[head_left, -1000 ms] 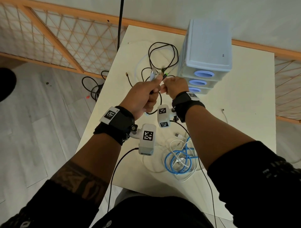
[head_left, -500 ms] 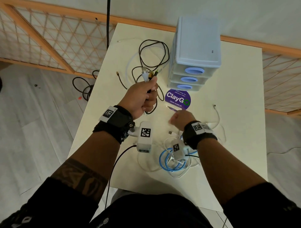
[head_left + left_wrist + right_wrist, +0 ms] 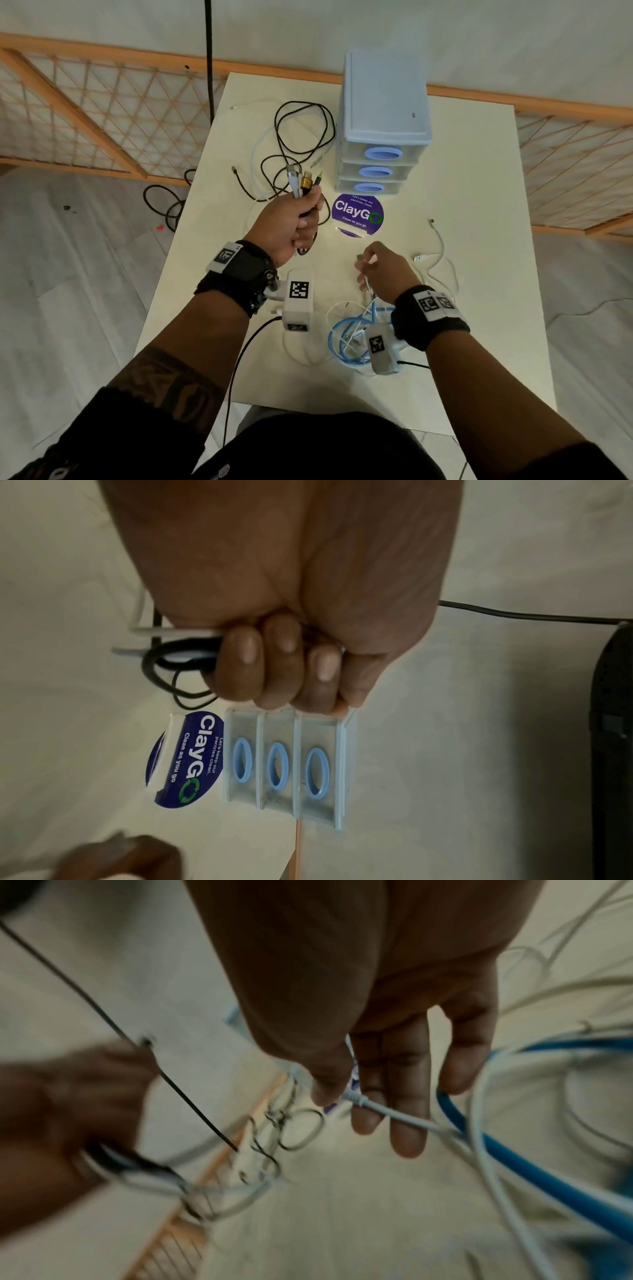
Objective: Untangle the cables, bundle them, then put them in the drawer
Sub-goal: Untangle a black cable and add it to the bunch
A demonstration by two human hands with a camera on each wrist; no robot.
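Note:
My left hand (image 3: 298,219) is raised above the table and grips a bunch of cable ends (image 3: 301,180), white, gold and black plugs sticking up out of the fist (image 3: 274,664). Their black and white cords (image 3: 301,133) trail back over the far table. My right hand (image 3: 371,270) hovers over the near pile and pinches the plug end of a white cable (image 3: 363,1100) between thumb and fingers. Under that wrist lies a tangle of blue cable (image 3: 346,339) and white cable (image 3: 442,270). The three-drawer unit (image 3: 383,113) stands at the back with its drawers closed.
A round purple ClayGo sticker (image 3: 358,214) lies in front of the drawers. The white table (image 3: 479,205) ends close to my body. A black cord (image 3: 164,202) lies on the floor at the left, by a wooden lattice fence (image 3: 85,113).
My right hand left the bunch held by the left hand, came down toward me and took a white cable's plug from the near pile. The left hand kept its grip.

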